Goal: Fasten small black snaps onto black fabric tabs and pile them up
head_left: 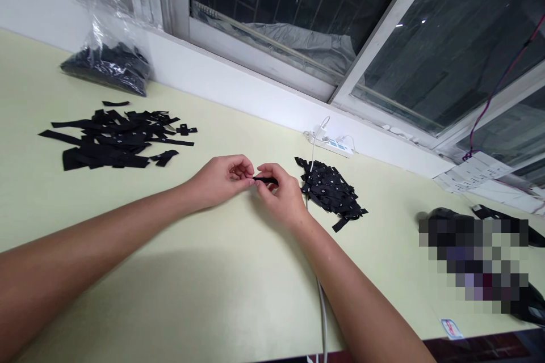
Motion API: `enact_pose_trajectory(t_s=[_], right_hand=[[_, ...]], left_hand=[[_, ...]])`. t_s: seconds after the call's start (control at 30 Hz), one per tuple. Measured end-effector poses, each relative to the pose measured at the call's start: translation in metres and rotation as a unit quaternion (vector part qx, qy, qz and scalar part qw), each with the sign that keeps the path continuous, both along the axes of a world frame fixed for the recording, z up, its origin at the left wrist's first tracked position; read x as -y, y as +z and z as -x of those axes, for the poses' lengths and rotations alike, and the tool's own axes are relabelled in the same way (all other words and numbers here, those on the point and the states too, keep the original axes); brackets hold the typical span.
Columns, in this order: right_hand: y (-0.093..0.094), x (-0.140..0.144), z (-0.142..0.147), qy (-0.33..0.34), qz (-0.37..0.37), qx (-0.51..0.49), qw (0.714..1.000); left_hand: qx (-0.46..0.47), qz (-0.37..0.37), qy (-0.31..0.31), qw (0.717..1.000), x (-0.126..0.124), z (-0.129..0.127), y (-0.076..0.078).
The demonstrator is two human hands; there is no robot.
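A pale yellow-green table (179,295) fills the view below one window (298,17). At ten o'clock lies one loose pile of long black strips (114,139), too many to count, with one clear bag (106,62) of more at eleven. At three o'clock from the hands sits one heap of folded labels (330,190). One white power strip (334,144) lies at one o'clock. The left hand (219,180) and right hand (279,193) pinch one small black strip (266,180) between fingertips at the centre.

Strip pile (117,139) left, label heap (330,190) right of the hands (bag (106,62) behind the strips), all on the table (213,289).
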State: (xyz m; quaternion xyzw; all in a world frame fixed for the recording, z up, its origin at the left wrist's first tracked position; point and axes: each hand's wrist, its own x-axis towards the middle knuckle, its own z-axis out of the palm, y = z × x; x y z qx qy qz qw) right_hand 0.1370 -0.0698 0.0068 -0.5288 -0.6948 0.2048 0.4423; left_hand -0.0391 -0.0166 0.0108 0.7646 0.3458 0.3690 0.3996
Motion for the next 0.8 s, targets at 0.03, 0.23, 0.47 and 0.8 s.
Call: enact_pose_trajectory(t_s=[0.03, 0.23, 0.47, 0.8], right_hand=[[0.0, 0.0, 0.0, 0.0, 0.001, -0.002, 1.0], [0.0, -0.001, 0.0, -0.001, 0.014, -0.031, 0.999], [-0.005, -0.005, 0.0, -0.001, 0.037, -0.093, 0.995], [-0.012, -0.01, -0.003, 0.012, 0.087, -0.178, 0.98]], left_hand=[[-0.001, -0.003, 0.002, 1.0, 0.0, 0.0, 0.0], [0.005, 0.003, -0.012, 1.0, -0.001, 0.001, 0.0], [-0.015, -0.046, -0.008, 0.999, 0.001, 0.002, 0.0], [-0.012, -0.09, -0.003, 0.996, 0.005, 0.002, 0.002]])
